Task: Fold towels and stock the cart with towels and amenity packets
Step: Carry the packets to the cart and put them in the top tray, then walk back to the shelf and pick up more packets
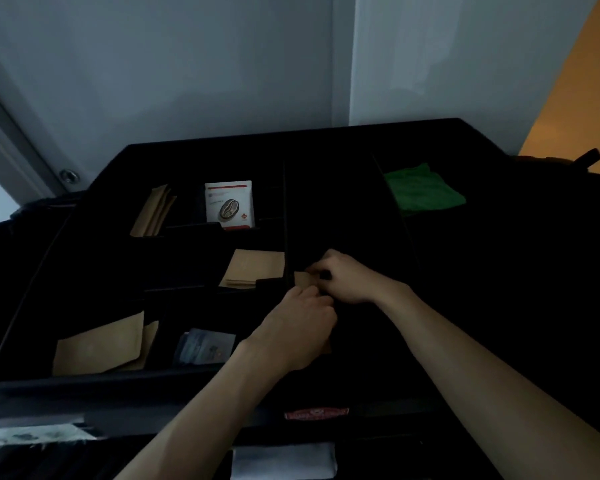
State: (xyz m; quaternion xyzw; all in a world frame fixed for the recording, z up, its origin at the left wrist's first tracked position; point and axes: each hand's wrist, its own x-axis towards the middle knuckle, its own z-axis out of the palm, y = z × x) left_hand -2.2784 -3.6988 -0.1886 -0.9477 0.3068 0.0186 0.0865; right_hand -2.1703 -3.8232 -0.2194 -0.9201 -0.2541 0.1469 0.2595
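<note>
A black cart top tray (187,379) with dividers fills the view. My left hand (298,327) and my right hand (347,278) meet over the middle compartment and together pinch a small brown paper packet (302,278). Only the packet's upper corner and a sliver under my left hand show. Flat brown packets (257,268) lie in the compartment just left of my hands. More brown packets stand at the back left (153,211) and lie at the front left (99,348). A white coffee packet (230,205) stands upright at the back. A folded green towel (425,190) lies in the right compartment.
A dark grey sachet (205,346) lies in the front compartment left of my left wrist. A red label (316,414) marks the cart's front edge. White cloth (284,460) shows on a lower shelf. A pale wall rises behind the cart, with an orange wall at right.
</note>
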